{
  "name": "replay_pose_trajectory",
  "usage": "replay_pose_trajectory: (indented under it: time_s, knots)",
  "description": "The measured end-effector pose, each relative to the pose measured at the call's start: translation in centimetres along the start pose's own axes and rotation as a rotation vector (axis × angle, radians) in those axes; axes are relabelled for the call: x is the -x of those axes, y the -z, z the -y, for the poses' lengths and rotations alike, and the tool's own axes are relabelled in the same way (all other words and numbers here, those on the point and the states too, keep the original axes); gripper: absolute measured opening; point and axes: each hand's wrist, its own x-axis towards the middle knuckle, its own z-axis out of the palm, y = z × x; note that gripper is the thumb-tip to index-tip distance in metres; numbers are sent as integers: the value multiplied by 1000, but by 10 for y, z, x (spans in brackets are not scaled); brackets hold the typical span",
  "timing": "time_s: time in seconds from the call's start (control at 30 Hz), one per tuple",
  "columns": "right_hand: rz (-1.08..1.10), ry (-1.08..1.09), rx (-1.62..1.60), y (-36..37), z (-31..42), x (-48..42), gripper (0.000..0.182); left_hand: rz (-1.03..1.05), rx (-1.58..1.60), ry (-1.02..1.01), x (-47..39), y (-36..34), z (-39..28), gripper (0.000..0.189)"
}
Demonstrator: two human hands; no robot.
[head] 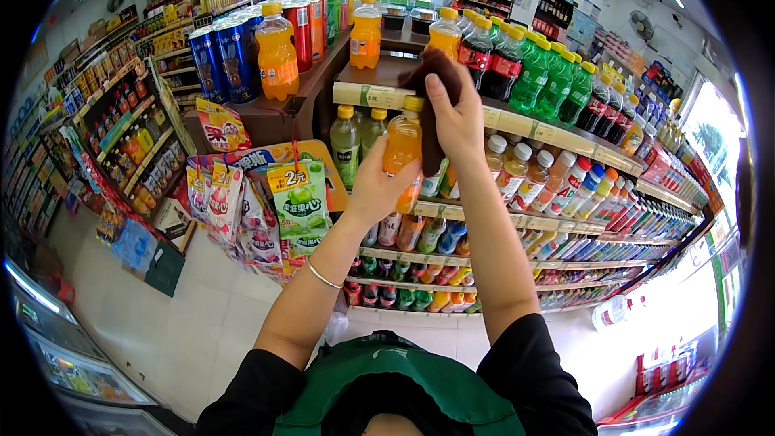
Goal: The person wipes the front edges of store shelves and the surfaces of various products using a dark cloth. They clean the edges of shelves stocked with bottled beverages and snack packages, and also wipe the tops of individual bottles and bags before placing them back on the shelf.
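My left hand (380, 184) grips an orange soda bottle (403, 139) with an orange-yellow cap, held upright in front of the shelves. In my right hand (453, 112) is a dark brown cloth (433, 133), which hangs down beside the bottle. Behind my right hand, another orange soda bottle (445, 33) stands on the top shelf (378, 77). Farther left on that shelf is a similar bottle (366, 36). One more orange bottle (278, 54) stands by blue cans (233, 60) on the left-hand counter.
Cola bottles (505, 63) and green soda bottles (533, 75) line the top shelf at right. Bottled drinks (533, 178) fill the lower shelves. Candy bags (300, 200) hang at left. Glass-topped freezers (91, 372) stand at lower left.
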Motion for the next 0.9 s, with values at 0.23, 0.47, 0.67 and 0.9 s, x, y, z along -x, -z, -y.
replay_pose_trajectory:
  time_s: [0.23,0.47,0.67,0.9]
  knots:
    - [472,497,999,-11,40,14,34,-236,-634,-281,0,-2,-10,50]
    - [298,558,518,12,22,61,47,-259,-468,-280,-1,2,13,52]
    - [368,320,478,7,45,25,36,-193,-514,-355,10,-7,-9,55]
    - [373,386,301,3,20,49,41,-176,553,198,11,-6,-13,36]
